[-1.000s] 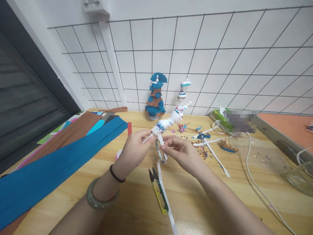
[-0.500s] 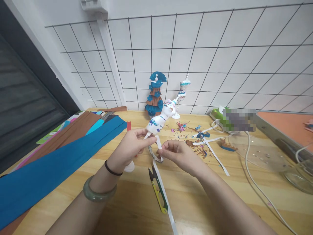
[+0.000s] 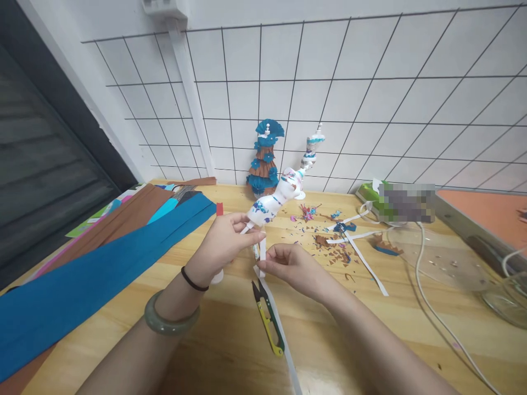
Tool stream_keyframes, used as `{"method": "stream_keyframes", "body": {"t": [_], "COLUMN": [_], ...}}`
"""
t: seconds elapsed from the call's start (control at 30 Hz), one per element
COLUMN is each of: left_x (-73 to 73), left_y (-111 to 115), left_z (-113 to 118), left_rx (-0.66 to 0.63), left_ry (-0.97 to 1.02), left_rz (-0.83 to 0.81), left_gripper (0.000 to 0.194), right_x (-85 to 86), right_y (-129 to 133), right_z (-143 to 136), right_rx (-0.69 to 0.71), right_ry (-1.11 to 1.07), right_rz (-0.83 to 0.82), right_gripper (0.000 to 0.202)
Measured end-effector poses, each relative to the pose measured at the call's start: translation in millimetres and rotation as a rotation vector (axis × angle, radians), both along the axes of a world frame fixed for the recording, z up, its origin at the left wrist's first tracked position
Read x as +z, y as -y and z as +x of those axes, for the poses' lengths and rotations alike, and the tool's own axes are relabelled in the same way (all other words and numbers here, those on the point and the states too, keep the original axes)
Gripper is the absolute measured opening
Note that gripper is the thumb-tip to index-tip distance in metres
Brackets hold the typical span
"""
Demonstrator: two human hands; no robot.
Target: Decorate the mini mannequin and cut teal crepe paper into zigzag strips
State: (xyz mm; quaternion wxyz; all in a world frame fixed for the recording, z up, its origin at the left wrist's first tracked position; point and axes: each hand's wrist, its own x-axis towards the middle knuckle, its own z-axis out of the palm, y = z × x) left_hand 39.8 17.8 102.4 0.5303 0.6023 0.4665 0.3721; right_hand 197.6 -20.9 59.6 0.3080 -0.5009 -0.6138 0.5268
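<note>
We have a wooden surface (image 3: 230,334) before us; along its left edge a broad blue paper sheet (image 3: 107,269) overlaps a brown one (image 3: 127,216). Our left hand (image 3: 226,238) is closed on the lower end of a white dress form (image 3: 274,203), which tilts up toward the back edge, splashed with blue and purple. Our right hand (image 3: 292,266) pinches a narrow white strip (image 3: 263,249) hanging just below the form. By the back edge stand a figure (image 3: 263,159) dressed in blue and brown ruffles and, to its right, a slimmer form (image 3: 310,153). Yellow-and-green snips (image 3: 265,321) lie below our hands, beside a long white ribbon (image 3: 284,329) running toward the front edge. Smallest are the colored scraps (image 3: 331,252), scattered between our right hand and the back edge.
</note>
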Motion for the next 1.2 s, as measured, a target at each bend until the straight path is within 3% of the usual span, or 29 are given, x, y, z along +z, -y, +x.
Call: {"method": "stream_keyframes", "body": {"t": [0.1,0.2,0.27,0.4,0.47,0.57,0.93,1.2], "left_x": [0.4,1.3,1.5,-1.6,-4.1,-6.1,-10.2,-6.0], "left_y": [-2,-5,-7,-10,-11,-12,-12,-10], "left_z": [-3,-6,-7,-9,-10,-11,-14,-12], "left_rx": [-0.002,0.017,0.033,0.032,0.023,0.020,0.001,0.000], "left_ry": [0.027,0.033,0.025,0.012,0.009,0.008,-0.043,-0.035], "left_rz": [0.024,0.035,0.031,0.016,0.016,0.013,0.038,0.031], "left_gripper": [0.029,0.026,0.027,0.031,0.032,0.033,0.028,0.029], "right_x": [2.7,12.8,19.4,17.7,9.9,-1.2,-13.9,-10.7], "right_y": [1,9,18,39,45,47,49,49], "right_z": [3,5,0,-27,-41,-54,-60,-61], "right_rx": [-0.085,-0.179,-0.091,0.263,0.297,0.311,0.221,0.291], "right_ry": [0.068,0.377,0.599,0.980,1.079,1.131,1.165,1.042], "right_rz": [0.059,0.206,0.238,0.210,0.225,0.233,0.254,0.229], "right_gripper": [0.026,0.031,0.031,0.010,0.019,0.033,0.035,0.035]}}
